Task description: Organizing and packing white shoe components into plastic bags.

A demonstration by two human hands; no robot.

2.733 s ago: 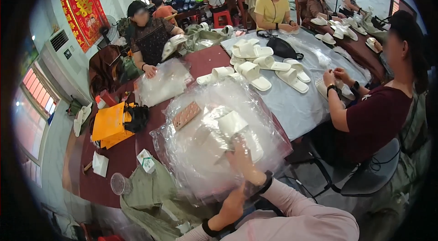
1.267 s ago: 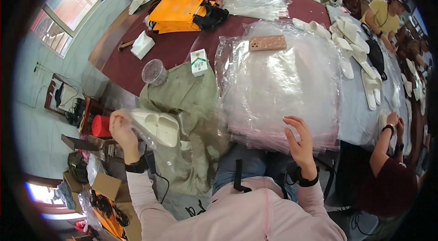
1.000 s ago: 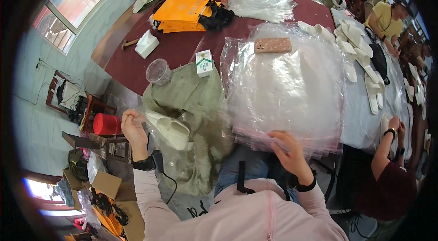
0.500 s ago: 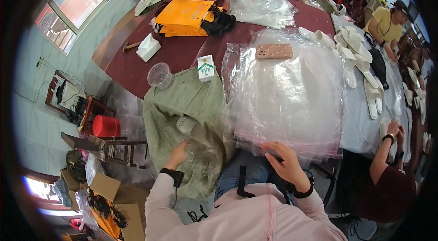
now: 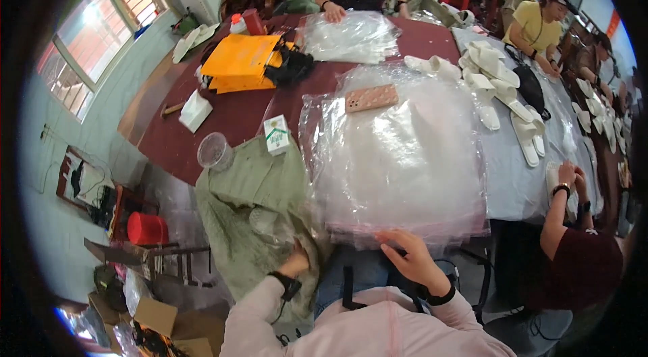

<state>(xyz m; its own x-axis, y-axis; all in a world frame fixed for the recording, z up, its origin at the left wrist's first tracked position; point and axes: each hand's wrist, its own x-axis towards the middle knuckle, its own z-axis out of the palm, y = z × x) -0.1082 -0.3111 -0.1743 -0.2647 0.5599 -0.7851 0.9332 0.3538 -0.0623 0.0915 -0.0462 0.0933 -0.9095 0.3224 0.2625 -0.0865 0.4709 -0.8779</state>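
clear plastic bag stack (image 5: 401,161) lies just ahead of right hand (image 5: 410,259), fingers (image 5: 386,237) spread on near edge; left hand (image 5: 295,264) buried in green cloth (image 5: 253,222), grip unclear.

Both forearms, in pale pink sleeves with a dark band at each wrist, rise from the lower edge toward twelve o'clock. The left hand (image 5: 295,264) at seven o'clock is half hidden, its fingers curled and tucked out of view. The right hand (image 5: 410,257) at five o'clock lies palm down, fingers spread toward eleven o'clock.
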